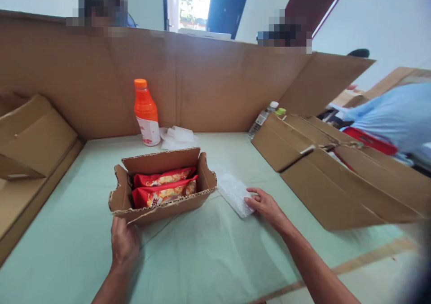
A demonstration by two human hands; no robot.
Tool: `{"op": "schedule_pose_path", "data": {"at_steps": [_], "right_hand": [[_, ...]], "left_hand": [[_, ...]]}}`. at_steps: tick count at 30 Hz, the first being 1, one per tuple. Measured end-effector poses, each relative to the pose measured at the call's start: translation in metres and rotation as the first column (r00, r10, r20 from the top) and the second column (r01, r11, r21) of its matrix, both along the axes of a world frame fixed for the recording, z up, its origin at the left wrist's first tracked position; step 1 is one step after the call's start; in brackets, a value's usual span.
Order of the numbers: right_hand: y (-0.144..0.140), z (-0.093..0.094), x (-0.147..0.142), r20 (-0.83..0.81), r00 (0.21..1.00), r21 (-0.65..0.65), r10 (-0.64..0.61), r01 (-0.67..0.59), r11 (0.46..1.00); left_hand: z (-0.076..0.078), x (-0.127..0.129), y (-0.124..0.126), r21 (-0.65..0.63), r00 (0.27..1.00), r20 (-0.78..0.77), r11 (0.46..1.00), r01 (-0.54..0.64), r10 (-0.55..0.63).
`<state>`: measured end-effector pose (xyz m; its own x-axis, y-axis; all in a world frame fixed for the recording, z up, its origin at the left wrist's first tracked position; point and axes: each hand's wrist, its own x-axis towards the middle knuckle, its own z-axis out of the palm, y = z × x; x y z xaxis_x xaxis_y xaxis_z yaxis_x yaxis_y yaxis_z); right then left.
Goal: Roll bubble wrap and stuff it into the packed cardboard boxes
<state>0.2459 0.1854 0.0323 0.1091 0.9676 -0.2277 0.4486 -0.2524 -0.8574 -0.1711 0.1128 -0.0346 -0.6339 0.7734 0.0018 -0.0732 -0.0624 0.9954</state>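
The small cardboard box [161,185] sits open-topped near the middle of the bench [74,241], and everything else is placed from it. The left hand [124,243] steadies its near wall, fingers curled against the torn front edge, clamped lightly on the cardboard. Just right of the box, the right hand [266,205] rests on a sheet of bubble wrap [232,191] lying flat on the bench, fingers bent and pinching its near corner. To handle this well, I judge the left hand should hold the box firm against sliding while the right lifts the sheet by that corner so it does not fold on itself. Inside the box lie two red and yellow snack packets [164,187], side by side and filling most of it. Behind the box stand an orange bottle [146,113] and some crumpled white wrapping [178,137]; farther right lies a flattened carton [340,169].
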Motion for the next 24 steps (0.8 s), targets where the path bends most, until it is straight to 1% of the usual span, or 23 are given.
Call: {"op": "schedule_pose_path", "data": {"at_steps": [2,3,5,7,11,13,14,16,17,18,19,20,22,24], "right_hand": [[-0.012,0.004,0.003,0.050,0.999,0.022,-0.004,0.003,1.000],[-0.016,0.006,0.004,0.045,0.999,0.031,-0.007,0.006,0.999],[-0.020,0.010,0.004,-0.014,1.000,0.042,-0.012,0.012,0.999],[-0.022,0.012,0.002,-0.063,0.998,0.086,-0.008,0.014,0.996],[-0.023,0.013,-0.012,-0.031,0.999,0.268,-0.009,0.017,0.963],[-0.027,0.014,-0.025,0.005,1.000,0.364,-0.002,0.000,0.932],[-0.030,0.014,-0.033,0.048,0.999,0.426,0.026,-0.044,0.904],[-0.038,0.015,-0.046,0.176,0.978,0.537,0.112,-0.190,0.822],[-0.041,0.015,-0.052,0.238,0.960,0.559,0.149,-0.261,0.787],[-0.043,0.015,-0.055,0.278,0.945,0.555,0.173,-0.305,0.774],[-0.044,0.013,-0.057,0.290,0.940,0.531,0.182,-0.316,0.786],[-0.043,0.011,-0.056,0.285,0.942,0.500,0.175,-0.302,0.812],[-0.039,0.004,-0.050,0.268,0.954,0.442,0.134,-0.245,0.863],[-0.031,-0.003,-0.041,0.273,0.958,0.412,0.085,-0.196,0.890]], "left_hand": [[0.007,0.004,0.001,0.022,0.990,-0.129,0.999,-0.050,0.052],[0.011,0.006,0.001,0.045,0.982,-0.174,0.997,-0.060,0.067],[0.016,0.010,0.001,0.090,0.979,-0.193,0.995,-0.041,0.058],[0.018,0.011,0.002,0.093,0.979,-0.193,0.995,-0.044,0.062],[0.015,0.008,0.002,0.061,0.974,-0.203,0.994,-0.095,0.105],[0.015,0.007,0.001,0.068,0.976,-0.188,0.993,-0.094,0.105],[0.016,0.008,0.001,0.072,0.979,-0.176,0.993,-0.090,0.101],[0.018,0.010,0.000,0.079,0.984,-0.147,0.993,-0.085,0.096],[0.018,0.011,0.000,0.082,0.987,-0.133,0.993,-0.085,0.096],[0.019,0.012,0.000,0.085,0.988,-0.118,0.993,-0.087,0.097],[0.019,0.013,0.001,0.088,0.990,-0.103,0.992,-0.091,0.100],[0.018,0.015,0.001,0.091,0.991,-0.087,0.991,-0.096,0.104],[0.017,0.017,0.003,0.098,0.992,-0.054,0.989,-0.110,0.116],[0.016,0.020,0.004,0.106,0.992,-0.024,0.987,-0.125,0.128]]}}
